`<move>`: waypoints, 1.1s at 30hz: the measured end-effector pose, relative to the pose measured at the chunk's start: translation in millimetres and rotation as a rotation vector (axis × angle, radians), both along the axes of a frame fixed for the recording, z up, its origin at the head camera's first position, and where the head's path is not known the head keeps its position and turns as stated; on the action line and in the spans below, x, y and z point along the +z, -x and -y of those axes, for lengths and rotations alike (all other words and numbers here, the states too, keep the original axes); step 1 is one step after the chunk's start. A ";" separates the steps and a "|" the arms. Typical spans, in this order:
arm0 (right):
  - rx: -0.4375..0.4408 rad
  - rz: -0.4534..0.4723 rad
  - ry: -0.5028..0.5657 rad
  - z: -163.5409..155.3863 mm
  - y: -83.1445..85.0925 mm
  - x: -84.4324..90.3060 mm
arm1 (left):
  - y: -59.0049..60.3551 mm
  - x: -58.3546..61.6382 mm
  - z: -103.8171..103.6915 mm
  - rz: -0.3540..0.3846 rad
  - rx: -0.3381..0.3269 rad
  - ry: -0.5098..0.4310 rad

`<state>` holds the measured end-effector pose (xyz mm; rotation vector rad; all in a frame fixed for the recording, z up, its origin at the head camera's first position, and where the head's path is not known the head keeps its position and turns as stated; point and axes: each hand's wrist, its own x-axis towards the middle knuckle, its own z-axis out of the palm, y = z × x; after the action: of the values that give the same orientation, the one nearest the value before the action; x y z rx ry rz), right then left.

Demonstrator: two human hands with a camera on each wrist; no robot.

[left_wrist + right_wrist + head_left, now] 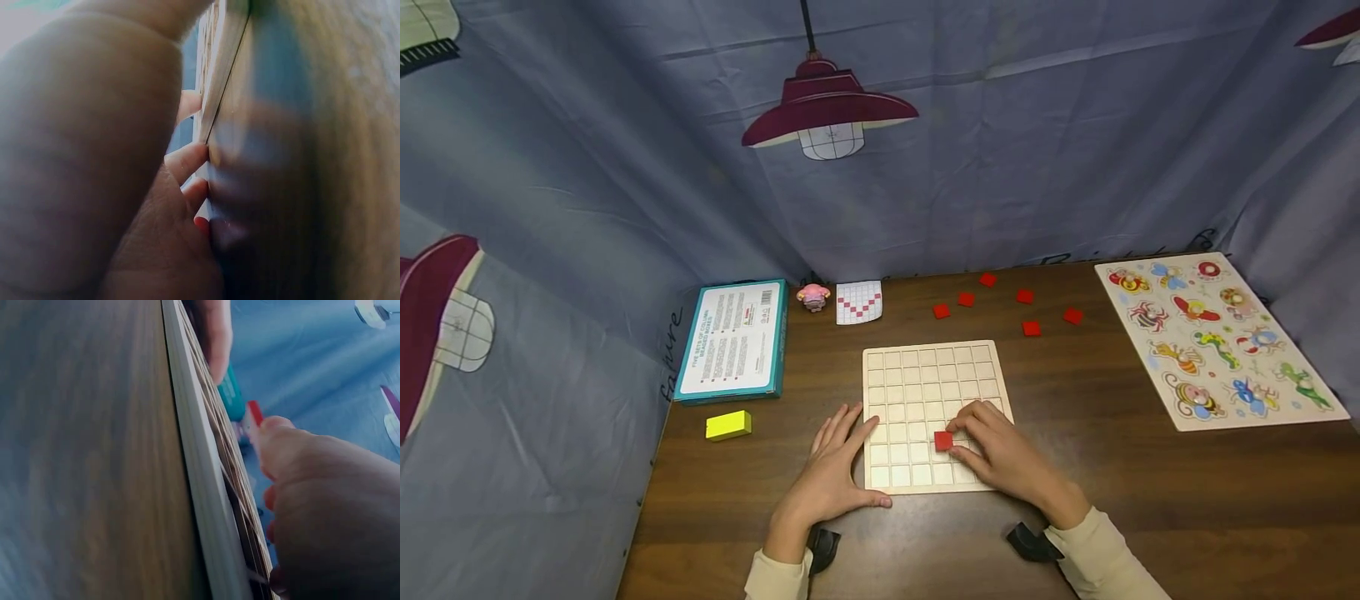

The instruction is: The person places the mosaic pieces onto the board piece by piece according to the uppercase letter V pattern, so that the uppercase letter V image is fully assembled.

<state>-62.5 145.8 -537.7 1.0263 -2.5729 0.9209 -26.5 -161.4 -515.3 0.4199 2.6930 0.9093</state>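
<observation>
Placement step: my right hand (1000,454) pinches a red tile (943,441) over the grid board (917,367) beneath it — left hand (835,475) flat, steadying the board's edge. Next, I judge — seating the tile squarely in a cell.

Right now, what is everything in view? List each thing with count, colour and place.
grid board: one, pale wood, table centre
red tile on board: one, red, lower rows, pinched by the right hand
loose tiles: six, red, behind the board
pattern card: one, white and red, far edge
figurine: one, pink, beside the card
box: one, teal and white, left
yellow block: one, front of box
animal puzzle: one, multicoloured, right
table: one, dark wood
left hand: flat against the board's left edge
right hand: on the board
</observation>
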 end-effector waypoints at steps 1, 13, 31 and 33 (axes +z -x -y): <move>0.003 0.005 -0.021 0.8 -1.2 0.1 | -0.2 -0.3 0.0 -0.001 0.002 0.001; -0.006 -0.013 -0.087 4.5 -3.2 -0.3 | -0.9 0.3 0.2 -0.015 0.010 0.006; -0.008 -0.030 -0.100 5.0 -3.4 0.0 | -0.1 -1.0 0.0 -0.008 0.002 0.006; -0.013 -0.025 -0.097 5.5 -4.1 -0.1 | -0.2 -1.4 0.5 -0.011 0.000 0.007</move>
<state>-58.4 140.3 -537.8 1.0378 -2.6228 0.7816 -26.3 -161.9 -516.7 0.4242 2.7050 0.9000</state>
